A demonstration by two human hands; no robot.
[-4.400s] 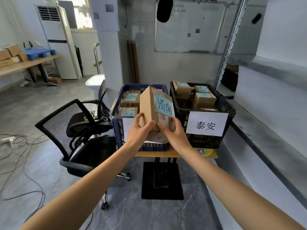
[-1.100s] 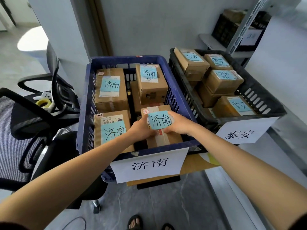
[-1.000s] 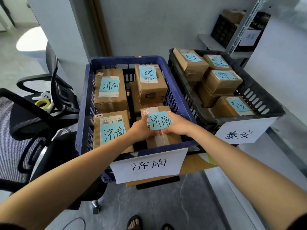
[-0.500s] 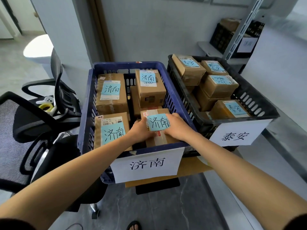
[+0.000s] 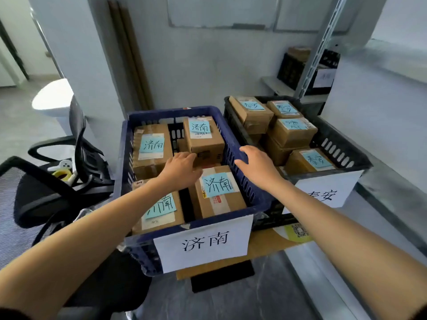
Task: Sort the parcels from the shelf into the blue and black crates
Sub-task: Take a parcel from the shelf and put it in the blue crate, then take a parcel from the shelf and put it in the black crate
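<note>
Parcel (image 5: 219, 195) with a blue note (image 5: 218, 184) lies flat in the near right corner of the blue crate (image 5: 123, 158), at the centre of the frame, among other parcels (image 5: 150, 148). The left hand (image 5: 182, 169) hangs palm down at its upper left corner, fingers loosely together and gripping nothing; whether it touches cannot be told. The right hand (image 5: 256, 165) is over the crate's right rim, fingers slightly spread, empty. The black crate (image 5: 335, 139) stands just beside, to the right, also filled. Both sit on a wooden surface (image 5: 261, 244). A chair (image 5: 46, 192) is at the left.
</note>
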